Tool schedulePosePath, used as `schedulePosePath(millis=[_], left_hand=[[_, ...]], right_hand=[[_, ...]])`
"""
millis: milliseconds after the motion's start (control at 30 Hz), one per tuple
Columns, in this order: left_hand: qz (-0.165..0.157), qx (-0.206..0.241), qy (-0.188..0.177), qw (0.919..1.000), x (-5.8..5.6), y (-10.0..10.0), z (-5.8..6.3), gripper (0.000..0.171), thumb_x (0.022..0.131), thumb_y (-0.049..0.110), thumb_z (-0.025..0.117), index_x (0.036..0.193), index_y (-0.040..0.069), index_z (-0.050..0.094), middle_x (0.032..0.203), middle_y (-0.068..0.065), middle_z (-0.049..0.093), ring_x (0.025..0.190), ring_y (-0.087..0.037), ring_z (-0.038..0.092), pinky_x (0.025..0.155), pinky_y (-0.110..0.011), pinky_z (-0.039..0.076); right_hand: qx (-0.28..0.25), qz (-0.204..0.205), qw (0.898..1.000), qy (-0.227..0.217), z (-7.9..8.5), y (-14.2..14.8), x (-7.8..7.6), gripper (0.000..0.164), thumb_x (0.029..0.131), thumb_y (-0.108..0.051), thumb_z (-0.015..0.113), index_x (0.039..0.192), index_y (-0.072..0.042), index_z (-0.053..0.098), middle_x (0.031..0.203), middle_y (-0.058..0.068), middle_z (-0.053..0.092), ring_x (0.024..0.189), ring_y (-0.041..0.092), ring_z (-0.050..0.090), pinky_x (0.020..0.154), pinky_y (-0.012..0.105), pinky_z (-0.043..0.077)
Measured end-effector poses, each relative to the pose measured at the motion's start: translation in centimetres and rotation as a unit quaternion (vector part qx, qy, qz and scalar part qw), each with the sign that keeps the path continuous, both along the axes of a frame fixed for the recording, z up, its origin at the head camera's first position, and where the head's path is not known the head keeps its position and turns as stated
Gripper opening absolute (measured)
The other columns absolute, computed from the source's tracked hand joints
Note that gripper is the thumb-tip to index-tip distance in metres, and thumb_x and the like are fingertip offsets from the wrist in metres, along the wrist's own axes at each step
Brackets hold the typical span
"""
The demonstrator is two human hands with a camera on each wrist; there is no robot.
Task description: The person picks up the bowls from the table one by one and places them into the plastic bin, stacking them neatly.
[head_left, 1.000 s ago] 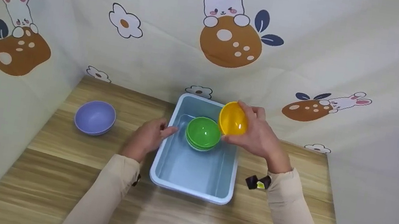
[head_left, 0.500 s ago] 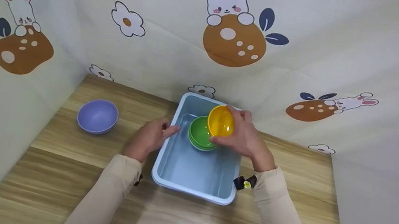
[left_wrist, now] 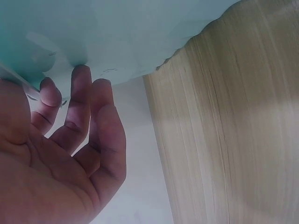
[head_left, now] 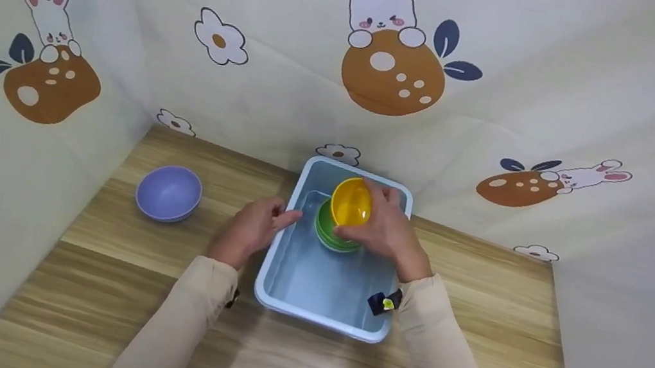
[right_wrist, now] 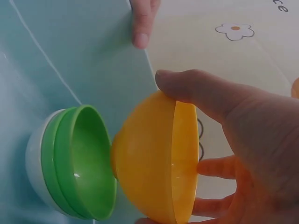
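Observation:
My right hand (head_left: 383,221) holds a yellow bowl (head_left: 350,203) by its rim, tilted, over a stack of bowls in a light blue plastic basin (head_left: 320,322). In the right wrist view the thumb is on one side of the yellow bowl (right_wrist: 145,154) and fingers on the other, with its base close to the stack's mouth. The stack has green bowls (right_wrist: 93,163) on top and a whitish bowl (right_wrist: 36,163) at the bottom. My left hand (head_left: 253,228) grips the basin's left rim, thumb over the edge, fingers (left_wrist: 80,93) against the outer wall.
A purple bowl (head_left: 169,193) stands on the wooden table (head_left: 108,307), left of the basin. Behind the table and at both sides hangs a pale cloth (head_left: 277,85) printed with rabbits and flowers. The basin's far end is close to it.
My right hand has brought the yellow bowl leftward and slightly nearer, from the basin's right edge to above the green bowls. The left hand stays on the rim.

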State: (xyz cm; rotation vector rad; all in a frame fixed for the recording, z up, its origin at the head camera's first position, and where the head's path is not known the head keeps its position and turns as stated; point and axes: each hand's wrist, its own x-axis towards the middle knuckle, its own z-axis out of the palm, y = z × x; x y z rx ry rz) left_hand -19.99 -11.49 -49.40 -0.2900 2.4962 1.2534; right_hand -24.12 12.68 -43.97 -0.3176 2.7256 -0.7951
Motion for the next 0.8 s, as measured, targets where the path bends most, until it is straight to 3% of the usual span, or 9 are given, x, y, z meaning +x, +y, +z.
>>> schedulePosePath(millis=[200,600,800], left_hand=[[0.002,-0.001,0.004,1.0,0.1,-0.2,-0.1,0.038,0.097,0.058,0.058,0.108,0.022,0.059,0.095,-0.005,0.059,0.09,-0.022,0.059,0.076,-0.031,0.048],[-0.002,-0.001,0.021,0.9998,0.1,-0.1,-0.3,0.041,0.097,0.059,0.057,0.106,0.018,0.06,0.092,-0.005,0.057,0.088,-0.022,0.059,0.074,-0.031,0.047],[-0.005,-0.004,0.01,0.9999,0.0,0.0,-0.1,0.039,0.098,0.058,0.056,0.108,0.021,0.06,0.095,-0.005,0.059,0.09,-0.022,0.059,0.076,-0.032,0.047]], right_hand=[[0.028,-0.001,1.0,-0.009,-1.0,-0.8,-0.4,0.103,0.074,-0.047,0.086,0.157,-0.026,0.031,0.149,0.014,0.035,0.123,0.032,0.054,0.105,0.051,0.051],[0.028,-0.018,0.999,0.0,-3.5,-1.6,-0.4,0.101,0.075,-0.046,0.085,0.156,-0.019,0.031,0.145,0.014,0.039,0.119,0.031,0.055,0.105,0.048,0.051],[0.03,-0.03,0.999,0.005,-4.0,-1.4,-0.5,0.101,0.076,-0.046,0.084,0.156,-0.017,0.03,0.145,0.014,0.039,0.119,0.031,0.055,0.106,0.048,0.05]])
